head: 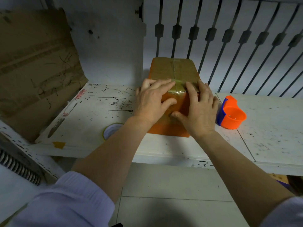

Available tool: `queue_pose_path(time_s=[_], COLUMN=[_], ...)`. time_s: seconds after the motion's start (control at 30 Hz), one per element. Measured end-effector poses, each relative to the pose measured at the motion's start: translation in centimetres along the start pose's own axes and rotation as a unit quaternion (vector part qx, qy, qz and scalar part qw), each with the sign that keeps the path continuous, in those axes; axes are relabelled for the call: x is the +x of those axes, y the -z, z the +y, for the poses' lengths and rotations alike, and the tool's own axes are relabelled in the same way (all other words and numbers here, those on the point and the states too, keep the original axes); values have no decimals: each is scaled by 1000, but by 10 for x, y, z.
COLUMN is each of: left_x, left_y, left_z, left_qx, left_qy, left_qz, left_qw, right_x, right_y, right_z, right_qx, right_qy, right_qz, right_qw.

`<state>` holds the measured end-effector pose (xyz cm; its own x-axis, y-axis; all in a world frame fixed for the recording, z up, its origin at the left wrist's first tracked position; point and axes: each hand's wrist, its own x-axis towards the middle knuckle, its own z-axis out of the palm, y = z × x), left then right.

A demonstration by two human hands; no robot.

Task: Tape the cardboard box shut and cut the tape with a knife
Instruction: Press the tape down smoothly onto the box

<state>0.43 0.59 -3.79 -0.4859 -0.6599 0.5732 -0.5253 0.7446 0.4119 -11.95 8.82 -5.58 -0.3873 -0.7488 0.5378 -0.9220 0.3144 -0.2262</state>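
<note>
We have the cardboard box (174,71) sitting on the white table (270,128), toward its far edge and roughly in the middle, close to the barred railing behind it. Both our hands are flat on the box's near end. Our left hand (151,102) lies with fingers spread across the top edge and thumb down the orange front face; our right hand (199,110) mirrors it just beside. Neither grip holds anything: the palms and fingers are open and pressing down.

Between the hands a strip of clear tape (176,89) runs along the top seam and folds over the near edge, so we judge the seam already covered and this step to be smoothing the tape end onto the front face.

The tape roll (111,131) lies on the table near our left forearm, apart from the box, which suggests the strip has already been cut or torn, though we cannot see the cut end. An orange and blue tape dispenser (231,114) stands to the right of the box. No knife is in view that we can identify.
</note>
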Motion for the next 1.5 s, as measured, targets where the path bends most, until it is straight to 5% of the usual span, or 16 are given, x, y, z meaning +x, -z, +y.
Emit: queue_pose_path(time_s=[0.13,0.27,0.4,0.57,0.7,0.87,1.03,1.2,1.37,1.5], left_x=[-3,-8,-9,-4,4,9,1,-8,-8,-2], left_y=[4,6,8,9,1,1,7,8,7,5], left_z=[-3,-7,-11,-3,7,1,0,2,1,2], left_qx=[-1,84,112,-28,-75,-123,-107,53,62,53], left_qy=[-23,-63,-67,-20,54,55,36,-4,-12,7], left_qz=[-16,-48,-86,-22,55,36,16,-44,-58,-27], left_qw=[1000,993,988,999,994,990,994,998,996,998], right_x=[1,4,4,2,11,18,11,7,3,7], right_y=[4,6,-1,4,7,4,6,6,10,4], right_z=[5,0,-10,2,-2,-7,0,0,14,10], right_qx=[16,93,53,17,132,218,214,130,71,97], right_qy=[11,-16,-29,7,-41,-71,-48,-24,28,19], right_qz=[-41,15,23,-38,26,52,45,-9,-66,-38], right_qw=[999,995,998,999,990,972,975,991,995,994])
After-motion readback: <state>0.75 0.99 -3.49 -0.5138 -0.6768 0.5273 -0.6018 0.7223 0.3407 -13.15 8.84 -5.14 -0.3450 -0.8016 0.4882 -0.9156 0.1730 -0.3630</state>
